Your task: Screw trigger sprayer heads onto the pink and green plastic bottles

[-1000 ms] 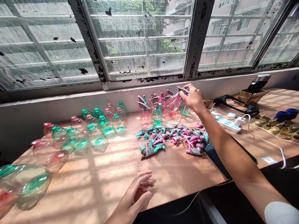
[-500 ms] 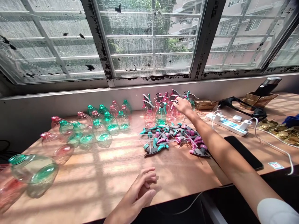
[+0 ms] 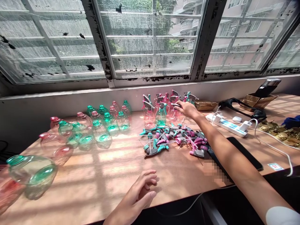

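My right hand [image 3: 188,110] reaches to the back of the table, its fingers on the grey trigger head of a clear pink spray bottle [image 3: 174,117]. That bottle stands upright at the right of a group of capped bottles, among them a green spray bottle [image 3: 161,118] and a pink spray bottle [image 3: 148,120]. Near the front edge, my left hand [image 3: 142,192] hovers with fingers loosely bent and thumb apart, holding nothing. Between the hands lies a heap of loose pink, teal and grey spray heads [image 3: 164,137].
Several open green and pink bottles, such as a green bottle [image 3: 32,172], stand at the left. To the right are a black phone [image 3: 246,153], a power strip [image 3: 228,126] with white cables, a black strap [image 3: 241,107], a cardboard box [image 3: 257,101] and gold-coloured pieces [image 3: 278,132].
My right hand has brought the pink spray bottle down from a tilted, raised position to upright among the others. It has since shifted slightly, still at the head. My left hand stays nearly still.
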A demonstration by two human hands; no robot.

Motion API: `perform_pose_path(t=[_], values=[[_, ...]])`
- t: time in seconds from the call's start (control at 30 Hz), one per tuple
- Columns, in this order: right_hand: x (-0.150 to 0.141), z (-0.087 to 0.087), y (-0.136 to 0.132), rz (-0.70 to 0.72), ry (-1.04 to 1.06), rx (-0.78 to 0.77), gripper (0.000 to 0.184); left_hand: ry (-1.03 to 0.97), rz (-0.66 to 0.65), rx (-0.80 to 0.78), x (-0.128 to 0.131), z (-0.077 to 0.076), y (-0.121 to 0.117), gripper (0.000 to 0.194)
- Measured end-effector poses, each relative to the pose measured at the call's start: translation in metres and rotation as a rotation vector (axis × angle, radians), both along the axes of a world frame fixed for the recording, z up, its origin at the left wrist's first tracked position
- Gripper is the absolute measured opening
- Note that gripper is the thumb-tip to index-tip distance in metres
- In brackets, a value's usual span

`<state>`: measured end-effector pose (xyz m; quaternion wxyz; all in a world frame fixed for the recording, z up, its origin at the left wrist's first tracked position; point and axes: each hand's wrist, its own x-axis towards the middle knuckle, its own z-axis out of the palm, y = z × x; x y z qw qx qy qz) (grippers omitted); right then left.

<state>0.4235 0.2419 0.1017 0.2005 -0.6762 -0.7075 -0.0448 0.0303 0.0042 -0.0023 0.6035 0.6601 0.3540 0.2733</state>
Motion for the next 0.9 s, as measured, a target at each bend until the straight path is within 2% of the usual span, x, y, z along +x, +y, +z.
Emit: perform_pose_path(t=[0.17, 0.43, 0.53, 0.73, 0.9], values=[[0.004, -0.004, -0.011, 0.079, 0.025, -0.042, 0.031, 0.005, -0.003, 0.000, 0.001, 0.001, 0.000, 0.042], [0.022, 0.006, -0.017, 0.238, 0.102, -0.139, 0.024, 0.014, -0.038, -0.019, 0.000, -0.001, 0.001, 0.044], [0.026, 0.003, -0.013, 0.196, 0.144, -0.134, 0.020, 0.020, -0.046, -0.011, 0.000, -0.002, 0.000, 0.043], [0.023, -0.009, 0.008, 0.002, 0.203, -0.093, 0.024, 0.041, -0.051, 0.021, 0.000, 0.000, 0.000, 0.039], [0.017, -0.003, 0.029, -0.098, 0.193, -0.083, 0.031, 0.058, -0.043, 0.015, 0.001, 0.000, 0.001, 0.035]])
